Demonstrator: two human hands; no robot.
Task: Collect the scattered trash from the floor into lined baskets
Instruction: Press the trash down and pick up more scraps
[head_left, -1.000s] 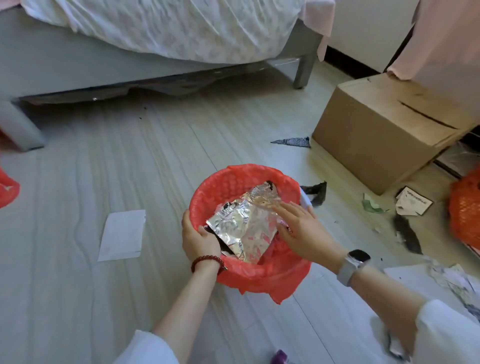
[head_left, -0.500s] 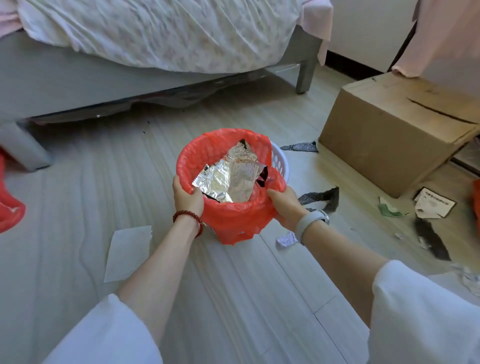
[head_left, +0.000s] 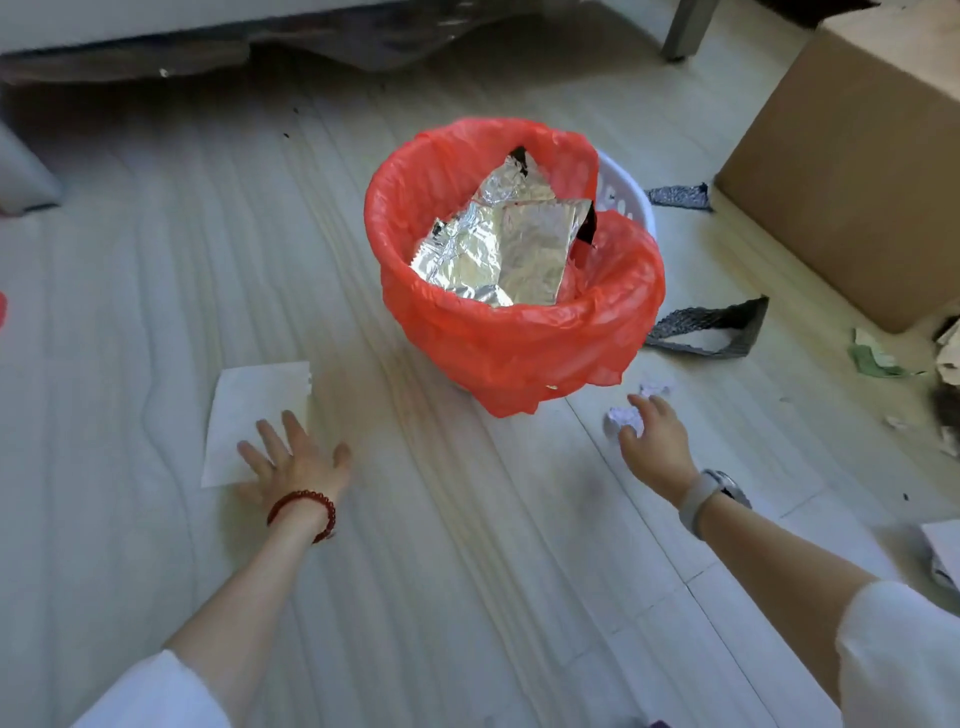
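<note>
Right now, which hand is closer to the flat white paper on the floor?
Left. The left hand lies on the white paper; the right hand is across the floor, by a crumpled paper ball.

Home bedroom. Evidence: bed frame (head_left: 156, 31) with metal leg (head_left: 683, 31) along far edge; pale wood-plank floor (head_left: 467, 571); cardboard box (head_left: 852, 171) at right; small white basket (head_left: 631, 200) with red liner (head_left: 519, 353) standing on floor.
</note>
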